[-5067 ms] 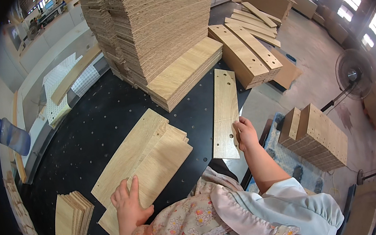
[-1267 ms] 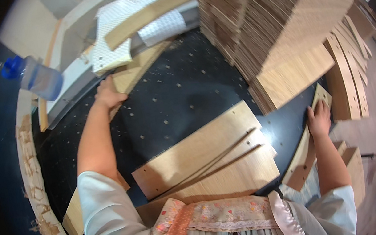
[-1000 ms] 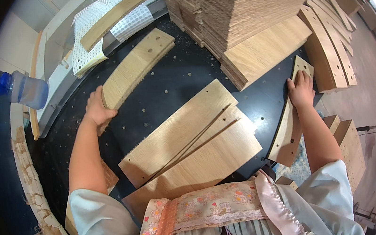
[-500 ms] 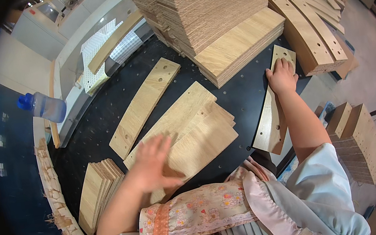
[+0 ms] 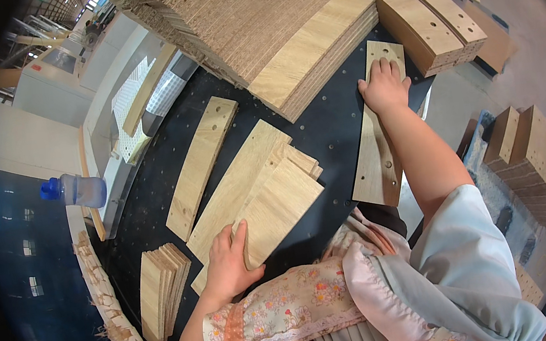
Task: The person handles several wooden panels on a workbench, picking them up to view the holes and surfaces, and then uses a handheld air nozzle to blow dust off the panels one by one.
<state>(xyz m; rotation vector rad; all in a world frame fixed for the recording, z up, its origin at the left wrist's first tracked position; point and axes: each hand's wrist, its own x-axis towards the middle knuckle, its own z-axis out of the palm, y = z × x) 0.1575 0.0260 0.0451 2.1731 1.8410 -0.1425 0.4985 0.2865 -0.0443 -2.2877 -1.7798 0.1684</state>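
My left hand (image 5: 228, 262) is closed on the near left end of a plain wooden board (image 5: 283, 207), its thumb at the lower edge. That board lies askew over several other plain boards (image 5: 249, 173) on the black tabletop (image 5: 325, 137). At the right, my right hand (image 5: 386, 85) grips the far part of a curved drilled board (image 5: 376, 157), fingers over its top face and thumb at its left edge. The drilled board's near end is at the table's front right edge. Another curved drilled board (image 5: 202, 167) lies left of the plain ones.
A tall stack of boards (image 5: 281, 24) stands at the back. Drilled curved pieces (image 5: 415, 20) are stacked at the back right. Small curved pieces (image 5: 161, 292) stand front left. A blue-capped bottle (image 5: 82, 190) is beyond the left edge; another stack (image 5: 538, 170) stands right of the table.
My left hand has gone from a blurred sweep over the plain boards to a hold on the top one, which now sits more askew. My right hand stays on the drilled board. The view has shifted.
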